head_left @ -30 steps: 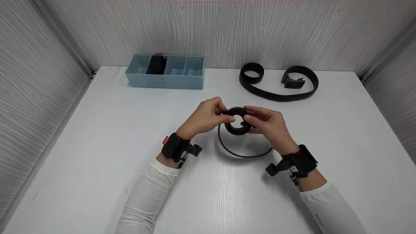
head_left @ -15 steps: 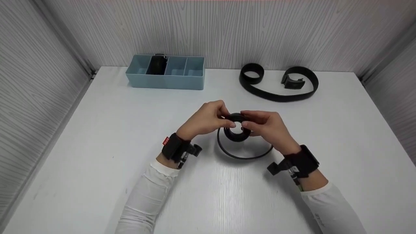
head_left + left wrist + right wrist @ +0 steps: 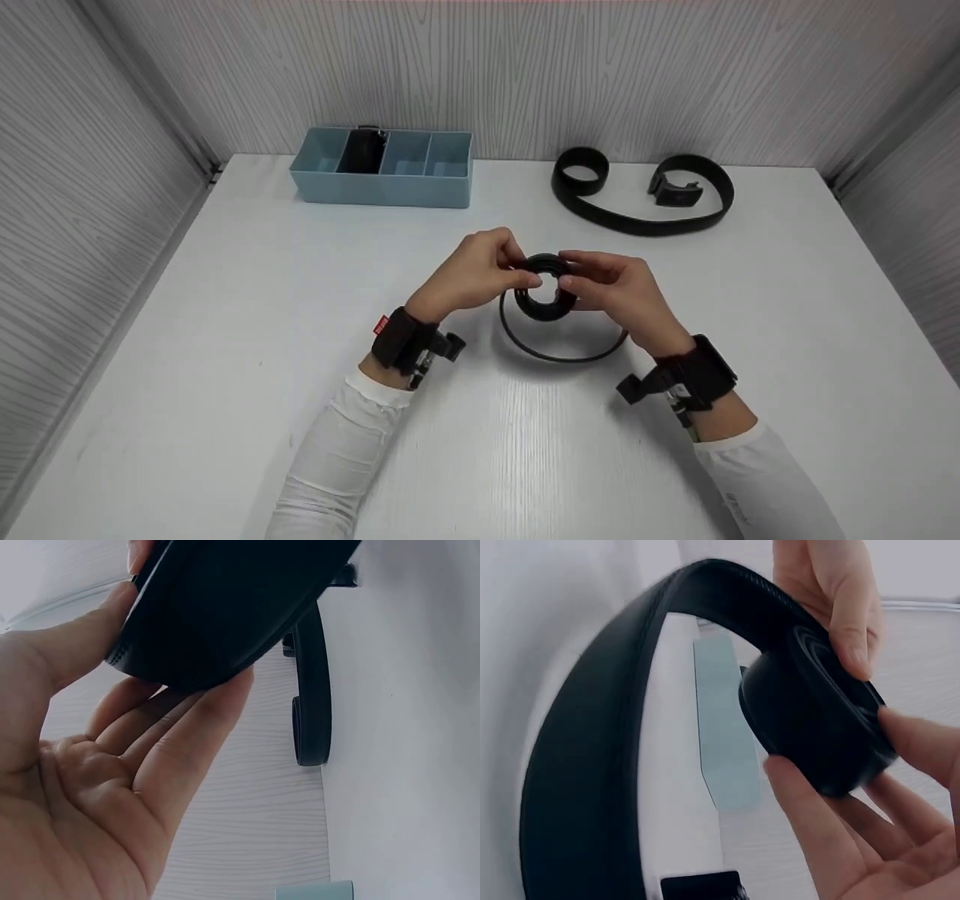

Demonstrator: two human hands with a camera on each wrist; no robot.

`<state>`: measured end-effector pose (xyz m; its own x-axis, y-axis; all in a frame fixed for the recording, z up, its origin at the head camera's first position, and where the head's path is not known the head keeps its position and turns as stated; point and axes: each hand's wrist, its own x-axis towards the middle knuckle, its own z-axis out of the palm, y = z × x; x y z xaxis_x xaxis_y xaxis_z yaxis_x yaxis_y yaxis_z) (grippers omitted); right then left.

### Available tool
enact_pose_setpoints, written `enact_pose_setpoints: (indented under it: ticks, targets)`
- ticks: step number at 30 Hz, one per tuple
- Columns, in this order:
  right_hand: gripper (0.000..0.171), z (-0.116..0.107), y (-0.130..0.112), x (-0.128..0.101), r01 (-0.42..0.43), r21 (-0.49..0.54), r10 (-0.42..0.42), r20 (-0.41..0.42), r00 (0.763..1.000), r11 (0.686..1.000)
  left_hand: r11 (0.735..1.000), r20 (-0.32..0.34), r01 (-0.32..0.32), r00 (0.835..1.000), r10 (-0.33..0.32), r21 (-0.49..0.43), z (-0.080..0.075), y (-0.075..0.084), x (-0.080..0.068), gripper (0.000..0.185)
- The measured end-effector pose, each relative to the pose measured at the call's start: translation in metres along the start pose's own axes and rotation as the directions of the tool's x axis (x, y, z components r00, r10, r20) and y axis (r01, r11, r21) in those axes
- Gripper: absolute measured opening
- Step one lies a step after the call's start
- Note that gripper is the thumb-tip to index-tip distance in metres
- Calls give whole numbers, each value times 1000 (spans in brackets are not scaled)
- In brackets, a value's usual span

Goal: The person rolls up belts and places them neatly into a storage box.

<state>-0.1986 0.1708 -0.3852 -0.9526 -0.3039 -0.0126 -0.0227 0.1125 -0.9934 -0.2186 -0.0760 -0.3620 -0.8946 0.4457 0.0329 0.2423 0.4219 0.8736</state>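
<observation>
A black belt, wound into a coil [image 3: 545,310], is held above the table between both hands. My left hand [image 3: 476,271] pinches its left side, thumb at the front. On the other side my right hand [image 3: 628,296] grips it with thumb and fingers. The unrolled length of the belt [image 3: 585,765] curves out from the coil in a wide loop in the right wrist view. In the head view that loop hangs below the coil as a thin arc and runs behind my right hand. Dark belt leather [image 3: 225,615] fills the upper left wrist view.
A pale blue divided box [image 3: 382,189] stands at the back left, with a rolled black item [image 3: 364,151] in one compartment. At the back right another black belt [image 3: 645,225] stands on edge, curled at both ends, with its buckle [image 3: 677,193] showing.
The coil and both hands dip slightly towards me, then rise partway back. Both hands keep hold of the coil. The box and the other belt stay put.
</observation>
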Motion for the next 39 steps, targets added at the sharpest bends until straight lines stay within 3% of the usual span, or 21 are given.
enact_pose_setpoints:
  ticks: [4,7,15,20,24,31,35,39]
  targets:
    - [45,-1,-2,0,-12,-95,17,56,998,995,1000,54,-6,999,5,24,0,0,0,25]
    - [46,0,-3,0,-11,-108,16,51,999,994,1000,58,7,998,-8,24,0,0,1,26]
    - [49,4,0,2,-7,1,7,-57,998,1000,1000,-28,14,999,-14,-14,1,-1,3,28]
    - [51,4,2,2,-6,72,11,-77,997,997,999,-65,8,998,-10,-31,0,-1,3,27]
    - [51,2,2,1,8,48,-6,-42,999,999,1000,-46,-17,999,16,-13,0,0,1,25]
    - [47,0,-1,-1,11,-59,-7,60,998,998,998,43,-34,999,32,43,1,-1,2,23]
    - [47,0,-1,-1,-3,-55,4,24,1000,998,1000,32,-16,999,16,20,2,-3,3,25]
    - [47,2,-2,-1,-5,19,6,-46,999,1000,1000,-22,0,1000,0,-10,3,-3,3,30]
